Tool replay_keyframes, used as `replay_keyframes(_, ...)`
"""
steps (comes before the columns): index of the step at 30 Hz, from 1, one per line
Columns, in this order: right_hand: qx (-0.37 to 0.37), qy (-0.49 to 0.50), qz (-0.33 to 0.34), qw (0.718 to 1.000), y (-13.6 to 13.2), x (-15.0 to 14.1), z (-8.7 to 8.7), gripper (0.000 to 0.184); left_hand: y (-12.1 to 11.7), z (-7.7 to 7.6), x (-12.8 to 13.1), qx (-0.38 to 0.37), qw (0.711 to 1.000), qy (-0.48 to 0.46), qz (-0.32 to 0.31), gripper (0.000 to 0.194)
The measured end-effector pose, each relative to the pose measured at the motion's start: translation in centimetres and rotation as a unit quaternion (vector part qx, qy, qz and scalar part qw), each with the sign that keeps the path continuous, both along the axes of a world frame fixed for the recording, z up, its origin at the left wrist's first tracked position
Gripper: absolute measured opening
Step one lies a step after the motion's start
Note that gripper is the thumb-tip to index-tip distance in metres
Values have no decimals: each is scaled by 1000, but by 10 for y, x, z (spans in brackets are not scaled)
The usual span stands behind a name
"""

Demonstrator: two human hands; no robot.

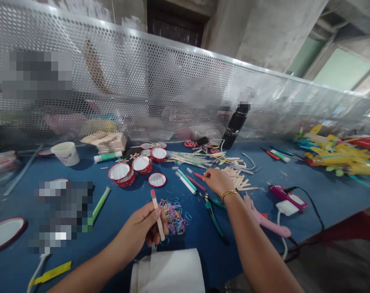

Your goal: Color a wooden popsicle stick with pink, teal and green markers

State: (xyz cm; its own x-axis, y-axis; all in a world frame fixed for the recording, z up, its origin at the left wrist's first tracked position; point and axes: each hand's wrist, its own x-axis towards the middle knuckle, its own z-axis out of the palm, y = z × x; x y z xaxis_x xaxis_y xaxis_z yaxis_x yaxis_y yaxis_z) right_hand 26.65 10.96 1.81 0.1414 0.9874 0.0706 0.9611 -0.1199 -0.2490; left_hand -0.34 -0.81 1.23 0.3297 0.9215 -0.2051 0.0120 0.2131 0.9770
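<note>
Between the thumb and fingers of my left hand (146, 224) is a wooden craft stick (157, 217), held near upright, its top end coloured dull red. My right hand (218, 181) reaches forward, fingertips pinched on a red marker (198, 175) that lies low over the table. Beside it are a purple marker (196, 183) and green and white markers (186, 182). Just right of my left hand lies a pile of coloured small clips (175, 215). Green-handled pliers (214, 217) rest below my right wrist, and loose craft sticks (238, 179) spread behind that hand.
Red-rimmed round pieces (120, 174) stand in stacks, with a paper cup (65, 153) at left. A pink glue gun (264, 217) and its cable lie at right. A black bottle (234, 127) stands by the perforated metal screen (166, 77). White folded cloth (175, 270) is in front.
</note>
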Motion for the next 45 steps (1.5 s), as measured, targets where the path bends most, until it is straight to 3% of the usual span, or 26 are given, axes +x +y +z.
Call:
replay_keyframes(4, -37, -20, 5, 999, 2, 0, -4, 28, -1, 1, 0, -4, 1000, 1, 4, 50)
replay_keyframes(10, -48, -36, -3, 998, 4, -2, -7, 30, -2, 3, 0, -3, 1000, 5, 1, 48)
replay_keyframes(20, 12, -33, -4, 999, 15, -8, -22, 28, -3, 8, 3, -16, 1000, 5, 2, 54)
replay_keyframes(24, 70, -46, 19, 996, 11, -15, -16, 32, -2, 3, 2, -14, 1000, -7, 0, 51)
replay_keyframes(28, 87, -82, 94, 988, 8, -36, 1, 25, -2, -2, 2, -14, 1000, -23, -8, 49)
replay_keyframes(32, 62, -131, 180, 973, 26, -69, 17, 32, -3, -2, 2, -9, 1000, -17, -5, 49)
replay_keyframes(36, 15, -173, 169, 970, 50, -87, 27, 33, -2, 1, 2, -2, 1000, -18, -1, 50)
replay_keyframes(41, -49, -202, 105, 972, 44, -69, 32, 35, -2, 3, 1, 10, 1000, -22, 1, 48)
replay_keyframes(45, -99, -201, 88, 971, 28, -51, 22, 34, -3, 2, 2, 18, 999, -26, -6, 49)
